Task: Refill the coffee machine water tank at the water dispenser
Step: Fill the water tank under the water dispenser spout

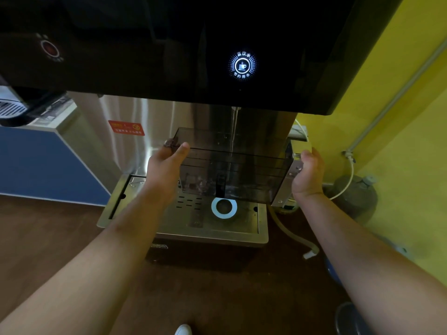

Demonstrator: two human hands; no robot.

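Note:
A clear, smoke-tinted water tank is held level under the water dispenser's spout. A thin stream of water falls from the spout into the tank, and a little water shows at its bottom. My left hand grips the tank's left end, thumb on the rim. My right hand clasps its right end. On the dispenser's black front panel a round cup button glows white-blue. Below the tank lies the steel drip tray with a white ring.
A dim red button sits at the panel's left. A blue cabinet carries a dark appliance at the far left. The yellow wall at right has a pipe, hoses and a dusty jug. Brown wood floor lies below.

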